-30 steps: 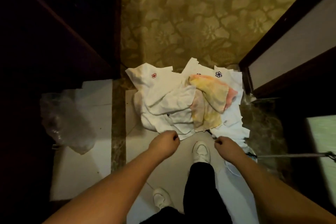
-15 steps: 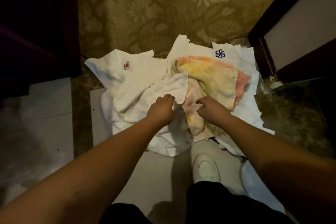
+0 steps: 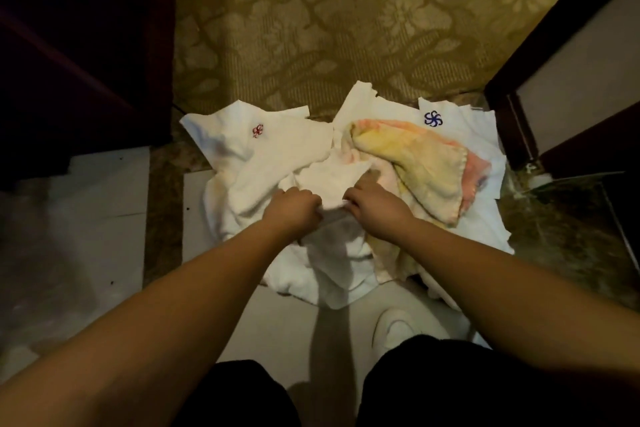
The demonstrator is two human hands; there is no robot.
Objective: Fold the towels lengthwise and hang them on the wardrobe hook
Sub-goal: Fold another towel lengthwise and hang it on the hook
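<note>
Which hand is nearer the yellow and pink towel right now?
Right. The right hand sits just beside the yellow and pink towel, at its left edge, pinching the white towel. The left hand grips that white towel farther left.

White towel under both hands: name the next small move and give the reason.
Probably lift it straight up, clear of the pile. Both the left hand and right hand already pinch the white towel, which still lies bunched against the yellow-pink towel.

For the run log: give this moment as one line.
stage: picking up | left hand: grips white towel | right hand: grips same towel | pile: on floor, yellow-pink towel beside | folded: none | hook: not in view
</note>
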